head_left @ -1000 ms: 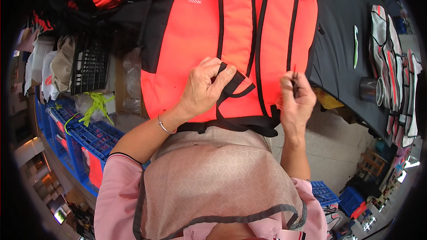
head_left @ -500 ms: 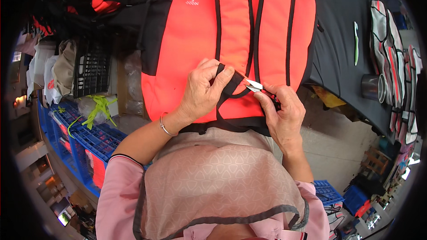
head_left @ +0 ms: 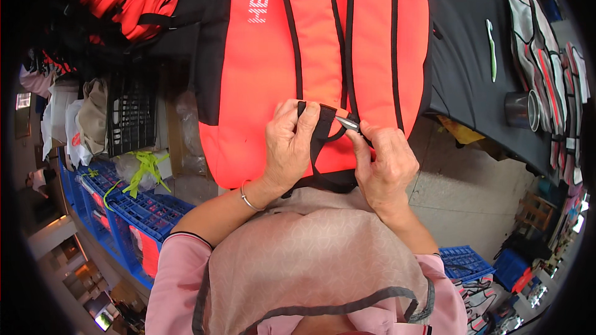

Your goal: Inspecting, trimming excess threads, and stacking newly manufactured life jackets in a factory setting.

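Held between the thumb and fingers of the right hand (head_left: 388,167), small snips (head_left: 348,123) have moved leftward since a second ago, their tips now at the edge of a black webbing strap (head_left: 324,127). The left hand (head_left: 288,146) pinches that strap. Beneath both hands, the orange-red backpack (head_left: 253,90) lies shoulder straps up on the dark counter (head_left: 459,43), near a metal cup (head_left: 520,110).

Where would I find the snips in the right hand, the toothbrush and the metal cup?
Snips (head_left: 348,124): head view, on the metal blades.
Toothbrush (head_left: 492,51): head view, on the handle.
Metal cup (head_left: 516,111): head view, on the outer wall.
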`<move>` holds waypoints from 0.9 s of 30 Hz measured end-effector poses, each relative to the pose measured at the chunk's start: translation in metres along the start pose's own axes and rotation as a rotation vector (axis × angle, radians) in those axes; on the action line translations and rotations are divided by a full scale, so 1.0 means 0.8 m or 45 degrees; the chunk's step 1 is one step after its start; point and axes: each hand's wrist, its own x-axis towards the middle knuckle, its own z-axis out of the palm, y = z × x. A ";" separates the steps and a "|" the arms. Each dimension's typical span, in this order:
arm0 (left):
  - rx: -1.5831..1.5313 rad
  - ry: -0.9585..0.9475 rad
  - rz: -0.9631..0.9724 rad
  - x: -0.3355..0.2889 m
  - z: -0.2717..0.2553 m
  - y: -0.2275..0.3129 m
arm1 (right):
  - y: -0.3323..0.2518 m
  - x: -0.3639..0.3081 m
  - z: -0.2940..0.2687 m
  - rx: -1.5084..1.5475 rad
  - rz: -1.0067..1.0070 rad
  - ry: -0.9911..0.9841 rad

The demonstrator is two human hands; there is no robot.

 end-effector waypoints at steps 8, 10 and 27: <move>-0.025 -0.038 -0.016 0.002 -0.002 -0.003 | 0.020 0.004 -0.023 1.133 0.920 -0.347; -0.039 -0.046 -0.029 0.002 -0.002 -0.005 | 0.022 0.004 -0.024 1.060 0.863 -0.281; 0.044 -0.036 0.032 0.008 -0.001 -0.008 | 0.008 0.015 -0.001 0.906 -0.021 -0.548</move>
